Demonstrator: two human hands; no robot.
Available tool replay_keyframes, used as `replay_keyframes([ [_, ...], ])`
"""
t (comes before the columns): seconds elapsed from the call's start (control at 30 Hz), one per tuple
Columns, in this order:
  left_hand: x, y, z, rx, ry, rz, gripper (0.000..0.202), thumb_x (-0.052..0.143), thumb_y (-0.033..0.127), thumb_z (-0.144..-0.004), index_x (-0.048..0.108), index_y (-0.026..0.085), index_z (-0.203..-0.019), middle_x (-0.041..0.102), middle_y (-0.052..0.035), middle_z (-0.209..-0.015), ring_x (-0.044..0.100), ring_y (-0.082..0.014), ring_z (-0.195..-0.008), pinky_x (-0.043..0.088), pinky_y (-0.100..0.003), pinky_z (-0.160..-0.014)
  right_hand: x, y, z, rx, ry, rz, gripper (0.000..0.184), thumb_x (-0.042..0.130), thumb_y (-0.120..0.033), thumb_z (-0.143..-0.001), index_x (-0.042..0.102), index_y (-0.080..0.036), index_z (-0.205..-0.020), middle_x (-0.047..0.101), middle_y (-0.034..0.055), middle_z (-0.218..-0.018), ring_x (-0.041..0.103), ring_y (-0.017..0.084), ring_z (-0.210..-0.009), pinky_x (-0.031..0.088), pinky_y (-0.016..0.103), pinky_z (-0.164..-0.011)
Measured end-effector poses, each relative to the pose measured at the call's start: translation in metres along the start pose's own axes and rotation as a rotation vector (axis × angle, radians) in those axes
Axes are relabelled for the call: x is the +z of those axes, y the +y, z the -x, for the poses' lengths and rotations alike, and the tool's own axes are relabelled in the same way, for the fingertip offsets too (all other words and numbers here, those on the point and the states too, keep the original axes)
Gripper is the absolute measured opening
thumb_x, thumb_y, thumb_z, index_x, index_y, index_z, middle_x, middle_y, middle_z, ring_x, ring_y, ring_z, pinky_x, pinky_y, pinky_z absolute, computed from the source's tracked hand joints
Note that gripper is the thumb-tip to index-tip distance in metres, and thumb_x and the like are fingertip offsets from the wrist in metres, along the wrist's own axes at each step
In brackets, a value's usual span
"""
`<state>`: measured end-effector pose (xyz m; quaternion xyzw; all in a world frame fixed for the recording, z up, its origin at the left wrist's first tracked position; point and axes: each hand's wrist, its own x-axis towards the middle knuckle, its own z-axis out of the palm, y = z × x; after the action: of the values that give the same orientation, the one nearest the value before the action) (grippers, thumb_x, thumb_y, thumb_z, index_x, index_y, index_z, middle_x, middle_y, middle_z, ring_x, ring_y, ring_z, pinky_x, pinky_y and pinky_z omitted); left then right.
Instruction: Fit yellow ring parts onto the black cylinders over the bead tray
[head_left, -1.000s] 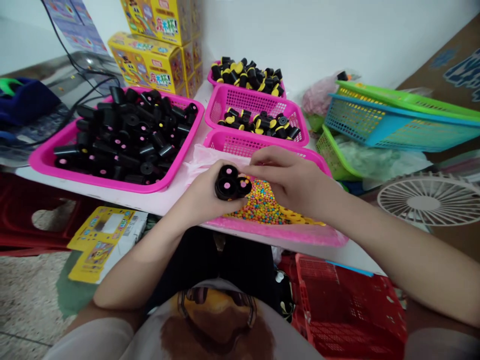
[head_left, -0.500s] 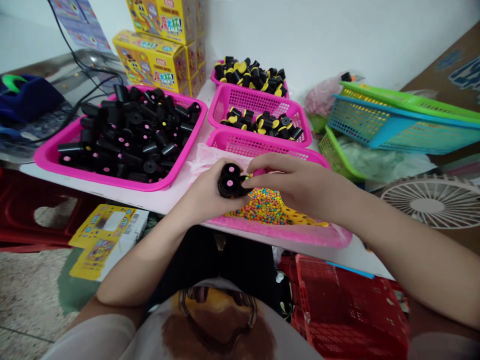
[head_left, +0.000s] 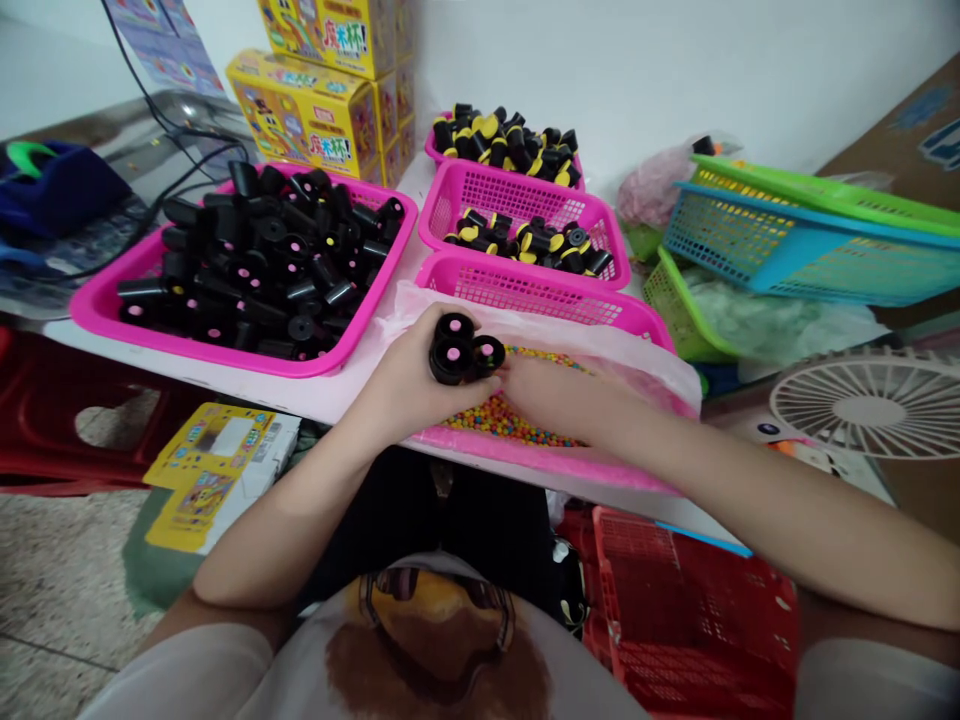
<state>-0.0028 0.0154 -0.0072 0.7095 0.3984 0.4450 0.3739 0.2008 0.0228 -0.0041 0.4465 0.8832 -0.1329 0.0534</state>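
My left hand is wrapped around three small black plastic cups, held above a bead-filled pink basket. Their open ends face me, and a pink dot shows inside each. My right hand is low over the small colourful beads, just right of the cups. Its fingers are hidden behind the cups and my left thumb, so what they hold does not show. White-pink plastic film lines the bead basket.
Left stands a pink basket heaped with black cups. Behind are two pink baskets of black cups with yellow lids. Yellow boxes are stacked at the wall. A blue basket and a fan are at the right.
My right hand has moved from the top of the cups down to the beads. The yellow perforated strip that lay on the beads is out of sight. My left hand still holds the cups.
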Motion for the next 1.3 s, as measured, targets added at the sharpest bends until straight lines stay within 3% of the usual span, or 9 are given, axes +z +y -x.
replay_keyframes([
  [0.13,0.0,0.001,0.001,0.016,0.013,-0.017,0.042,0.081,0.028,-0.071,0.056,0.021,-0.104,0.067,0.001,-0.094,0.064,-0.0183,-0.087,0.053,-0.031,-0.077,0.022,-0.006,-0.014,-0.166,-0.023,-0.107,0.034,0.043,0.003,-0.09,0.07,-0.013,-0.101,0.076,0.0126,-0.099,0.068,0.018,-0.074,0.054,0.031,-0.071],
  [0.27,-0.001,0.003,0.002,-0.001,-0.013,-0.023,0.043,0.081,0.028,-0.071,0.056,0.022,-0.104,0.067,0.0013,-0.094,0.064,-0.0185,-0.086,0.053,-0.031,-0.076,0.024,-0.007,-0.018,-0.119,-0.011,-0.177,0.03,0.05,0.006,-0.08,0.07,-0.011,-0.095,0.077,0.0151,-0.099,0.07,0.022,-0.082,0.055,0.034,-0.077],
  [0.47,-0.003,0.004,0.002,-0.012,-0.043,-0.039,0.043,0.08,0.026,-0.069,0.056,0.021,-0.104,0.066,0.0024,-0.092,0.063,-0.0174,-0.084,0.051,-0.029,-0.074,0.012,-0.002,-0.009,-0.018,0.014,-0.325,0.021,0.059,-0.001,-0.08,0.072,-0.015,-0.09,0.078,0.0085,-0.087,0.071,0.023,-0.083,0.054,0.031,-0.075],
  [0.63,-0.003,0.005,0.002,-0.026,-0.054,-0.053,0.043,0.078,0.026,-0.067,0.056,0.02,-0.104,0.066,0.0028,-0.09,0.062,-0.0171,-0.081,0.049,-0.028,-0.073,-0.007,0.016,0.01,-0.07,0.18,-0.681,0.023,0.069,-0.022,-0.085,0.077,-0.022,-0.106,0.08,0.0032,-0.105,0.073,0.022,-0.101,0.057,0.038,-0.094],
  [0.73,-0.003,0.005,0.001,-0.013,-0.082,-0.042,0.042,0.078,0.025,-0.066,0.056,0.02,-0.102,0.067,0.0021,-0.092,0.063,-0.0173,-0.082,0.049,-0.029,-0.074,-0.027,0.016,0.021,-0.015,0.283,-0.766,0.027,0.07,-0.025,-0.085,0.078,-0.025,-0.111,0.08,0.0036,-0.106,0.074,0.021,-0.098,0.06,0.039,-0.091],
  [0.87,-0.003,0.007,0.0,-0.019,-0.155,-0.005,0.042,0.077,0.023,-0.066,0.058,0.019,-0.103,0.068,0.0008,-0.095,0.063,-0.0178,-0.084,0.049,-0.03,-0.075,-0.05,0.001,0.022,-0.014,0.463,-0.571,0.028,0.064,-0.019,-0.09,0.078,-0.025,-0.113,0.079,0.0036,-0.102,0.074,0.021,-0.094,0.061,0.038,-0.089],
  [0.97,-0.002,0.008,-0.001,-0.05,-0.17,0.0,0.046,0.077,0.023,-0.065,0.057,0.019,-0.106,0.065,0.0026,-0.089,0.061,-0.0169,-0.079,0.047,-0.029,-0.071,-0.057,-0.008,0.013,-0.145,0.54,-0.275,0.038,0.054,-0.01,-0.091,0.078,-0.027,-0.115,0.077,0.0028,-0.111,0.072,0.02,-0.104,0.059,0.038,-0.095],
  [1.1,-0.001,0.007,-0.001,-0.056,-0.163,0.001,0.045,0.077,0.022,-0.065,0.057,0.019,-0.105,0.063,0.0023,-0.089,0.06,-0.0173,-0.08,0.047,-0.03,-0.072,-0.056,-0.008,0.002,-0.302,0.529,-0.069,0.05,0.044,-0.003,-0.09,0.074,-0.026,-0.123,0.072,0.0045,-0.12,0.07,0.021,-0.109,0.058,0.039,-0.097],
  [1.3,0.0,0.003,-0.001,-0.015,-0.145,0.001,0.041,0.077,0.021,-0.065,0.056,0.019,-0.1,0.063,0.0022,-0.088,0.058,-0.0164,-0.078,0.046,-0.029,-0.071,-0.071,-0.01,0.011,-0.27,0.536,0.066,0.051,0.041,-0.003,-0.091,0.072,-0.027,-0.124,0.071,0.0044,-0.122,0.069,0.021,-0.112,0.057,0.04,-0.096],
])
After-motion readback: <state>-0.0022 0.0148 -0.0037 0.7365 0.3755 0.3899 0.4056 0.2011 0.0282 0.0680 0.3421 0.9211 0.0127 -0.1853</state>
